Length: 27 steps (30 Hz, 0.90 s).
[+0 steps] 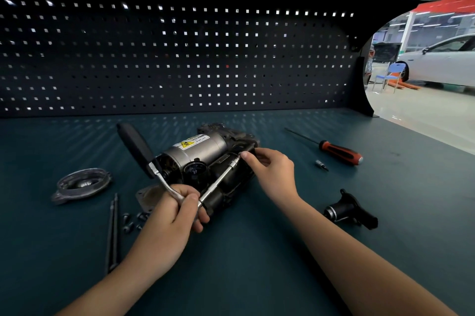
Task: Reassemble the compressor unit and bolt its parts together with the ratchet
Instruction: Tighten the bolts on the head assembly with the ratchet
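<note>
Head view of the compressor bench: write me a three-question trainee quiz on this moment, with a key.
1. True or false: the orange-handled screwdriver lies untouched on the bench, right of the compressor.
2. The left hand grips: A) the ratchet, B) the round cover, C) a long bolt.
3. Which hand pinches the far end of the extension bar at the compressor?
Key: 1 true; 2 A; 3 the right hand.
</note>
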Each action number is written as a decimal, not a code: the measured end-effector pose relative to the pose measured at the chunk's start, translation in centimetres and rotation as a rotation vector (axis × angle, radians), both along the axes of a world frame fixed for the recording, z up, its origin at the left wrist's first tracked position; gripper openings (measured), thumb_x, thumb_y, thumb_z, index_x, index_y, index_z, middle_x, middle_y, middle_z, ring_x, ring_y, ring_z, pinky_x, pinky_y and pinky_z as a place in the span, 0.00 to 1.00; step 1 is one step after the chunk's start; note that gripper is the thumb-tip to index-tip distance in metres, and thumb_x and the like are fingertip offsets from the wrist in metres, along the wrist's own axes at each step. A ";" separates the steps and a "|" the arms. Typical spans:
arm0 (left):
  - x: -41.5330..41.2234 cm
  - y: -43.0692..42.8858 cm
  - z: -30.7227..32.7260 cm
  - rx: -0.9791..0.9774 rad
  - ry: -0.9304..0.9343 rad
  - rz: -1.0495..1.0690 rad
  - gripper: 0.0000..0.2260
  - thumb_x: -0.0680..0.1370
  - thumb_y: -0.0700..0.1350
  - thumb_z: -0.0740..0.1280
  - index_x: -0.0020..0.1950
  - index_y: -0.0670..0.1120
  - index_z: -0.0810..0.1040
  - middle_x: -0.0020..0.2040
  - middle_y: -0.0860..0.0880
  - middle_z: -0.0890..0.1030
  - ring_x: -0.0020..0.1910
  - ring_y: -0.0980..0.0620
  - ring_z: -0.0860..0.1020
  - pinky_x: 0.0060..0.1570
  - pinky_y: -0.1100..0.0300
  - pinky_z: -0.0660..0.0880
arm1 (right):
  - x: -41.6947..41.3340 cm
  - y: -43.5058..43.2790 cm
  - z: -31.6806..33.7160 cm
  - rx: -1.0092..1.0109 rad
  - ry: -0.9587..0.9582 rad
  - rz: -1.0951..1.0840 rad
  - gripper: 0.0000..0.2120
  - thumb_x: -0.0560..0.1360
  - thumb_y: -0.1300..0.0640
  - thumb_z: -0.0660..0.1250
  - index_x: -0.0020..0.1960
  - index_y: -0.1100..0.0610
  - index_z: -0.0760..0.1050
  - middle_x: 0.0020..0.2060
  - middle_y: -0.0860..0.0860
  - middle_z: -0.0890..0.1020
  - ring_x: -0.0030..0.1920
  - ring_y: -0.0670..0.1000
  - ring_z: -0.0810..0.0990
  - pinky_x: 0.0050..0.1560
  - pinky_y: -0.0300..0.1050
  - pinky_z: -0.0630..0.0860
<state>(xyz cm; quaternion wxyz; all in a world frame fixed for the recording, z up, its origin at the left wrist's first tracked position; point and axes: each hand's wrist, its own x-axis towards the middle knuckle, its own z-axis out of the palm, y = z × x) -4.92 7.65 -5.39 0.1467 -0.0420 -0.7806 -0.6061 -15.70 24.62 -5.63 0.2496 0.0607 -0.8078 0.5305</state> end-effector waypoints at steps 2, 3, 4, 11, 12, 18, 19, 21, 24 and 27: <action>0.0 -0.2 0.2 -0.123 0.058 0.011 0.06 0.80 0.41 0.57 0.45 0.47 0.72 0.34 0.54 0.81 0.28 0.60 0.75 0.39 0.63 0.71 | 0.0 0.0 0.0 0.024 0.005 0.004 0.17 0.73 0.49 0.69 0.55 0.61 0.80 0.47 0.52 0.83 0.48 0.46 0.80 0.50 0.35 0.73; 0.0 -0.3 0.2 -0.183 0.089 0.015 0.06 0.79 0.42 0.57 0.44 0.48 0.72 0.35 0.55 0.81 0.30 0.60 0.75 0.37 0.66 0.70 | 0.0 0.0 0.1 0.039 0.006 0.005 0.16 0.73 0.49 0.69 0.53 0.60 0.81 0.45 0.52 0.83 0.47 0.47 0.80 0.48 0.35 0.73; 0.1 -0.4 0.3 -0.242 0.119 0.017 0.06 0.79 0.43 0.58 0.44 0.50 0.72 0.36 0.56 0.81 0.31 0.59 0.76 0.35 0.69 0.69 | 0.1 0.0 0.1 0.051 0.008 0.006 0.15 0.74 0.49 0.69 0.51 0.60 0.81 0.43 0.52 0.83 0.46 0.47 0.80 0.46 0.35 0.73; 0.7 0.0 0.3 -0.457 0.272 -0.020 0.04 0.75 0.52 0.58 0.43 0.55 0.71 0.40 0.53 0.78 0.36 0.52 0.76 0.39 0.59 0.70 | 0.4 -0.6 0.0 -0.068 0.024 -0.023 0.16 0.72 0.52 0.72 0.57 0.56 0.79 0.39 0.44 0.79 0.41 0.42 0.78 0.40 0.23 0.70; 0.7 0.1 0.3 -0.440 0.271 -0.019 0.04 0.75 0.52 0.58 0.43 0.55 0.71 0.40 0.54 0.78 0.35 0.52 0.76 0.39 0.60 0.70 | 0.4 -0.6 -0.1 -0.079 0.018 -0.027 0.18 0.71 0.52 0.72 0.59 0.55 0.78 0.39 0.43 0.78 0.42 0.40 0.77 0.40 0.21 0.68; 0.5 0.1 0.2 -0.359 0.237 -0.012 0.05 0.76 0.50 0.58 0.44 0.55 0.72 0.38 0.57 0.79 0.34 0.58 0.77 0.37 0.70 0.71 | 0.2 -0.6 -0.1 -0.078 -0.005 -0.006 0.21 0.72 0.50 0.71 0.63 0.56 0.76 0.48 0.50 0.81 0.49 0.46 0.78 0.48 0.29 0.69; 0.4 0.1 0.1 -0.341 0.229 -0.014 0.05 0.77 0.48 0.58 0.44 0.55 0.73 0.37 0.57 0.79 0.33 0.59 0.77 0.36 0.70 0.70 | 0.1 -0.6 -0.1 -0.075 -0.008 -0.005 0.21 0.72 0.50 0.71 0.63 0.56 0.76 0.47 0.49 0.80 0.48 0.45 0.77 0.46 0.27 0.68; 0.1 0.1 0.1 -0.278 0.200 -0.025 0.06 0.78 0.45 0.58 0.44 0.53 0.73 0.35 0.56 0.80 0.30 0.59 0.76 0.34 0.70 0.70 | 0.2 -0.6 0.0 -0.069 -0.005 -0.002 0.21 0.72 0.51 0.70 0.63 0.57 0.76 0.46 0.48 0.79 0.47 0.44 0.76 0.42 0.22 0.66; -0.1 0.2 0.3 -0.168 0.148 -0.036 0.07 0.79 0.43 0.58 0.45 0.50 0.74 0.32 0.54 0.80 0.27 0.60 0.75 0.32 0.70 0.70 | 0.3 -0.8 0.0 -0.069 0.022 -0.008 0.21 0.74 0.52 0.69 0.64 0.58 0.75 0.54 0.50 0.80 0.53 0.45 0.76 0.46 0.19 0.64; 0.0 0.2 0.4 -0.133 0.125 -0.049 0.07 0.79 0.43 0.58 0.45 0.49 0.75 0.32 0.54 0.80 0.26 0.60 0.74 0.32 0.69 0.70 | 0.6 -1.2 -0.1 -0.020 0.061 -0.022 0.20 0.75 0.54 0.68 0.65 0.60 0.74 0.59 0.51 0.77 0.58 0.48 0.75 0.54 0.28 0.65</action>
